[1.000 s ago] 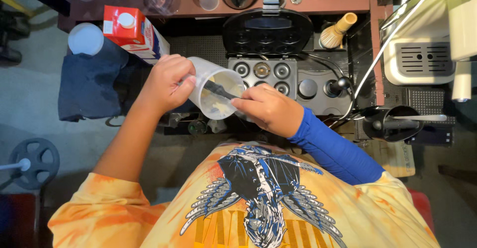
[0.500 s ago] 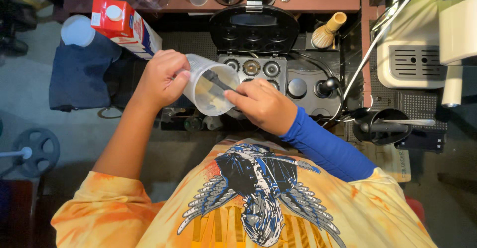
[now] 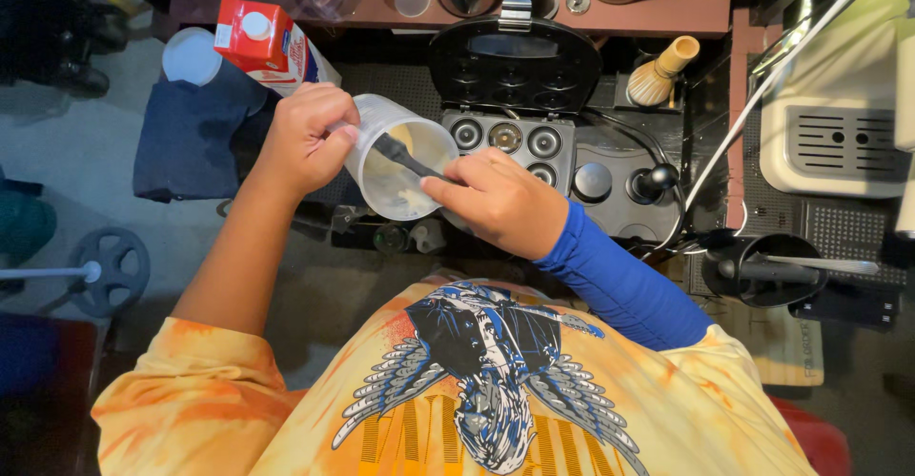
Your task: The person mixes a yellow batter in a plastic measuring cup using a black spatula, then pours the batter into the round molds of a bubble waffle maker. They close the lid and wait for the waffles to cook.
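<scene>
Clear plastic cup [image 3: 396, 157] tilted, gripped by left hand [image 3: 305, 138] around its wall, just in front of the chest. Right hand [image 3: 500, 200] at 3 o'clock of it pinches a dark spatula [image 3: 405, 157], blade inside scraping pale batter. Judgement: keep cup tilted, drag blade along the wall. Open black donut maker [image 3: 510, 138] at 1 o'clock, milk carton [image 3: 267, 42] at 11, bamboo whisk [image 3: 662, 71] further right.
</scene>
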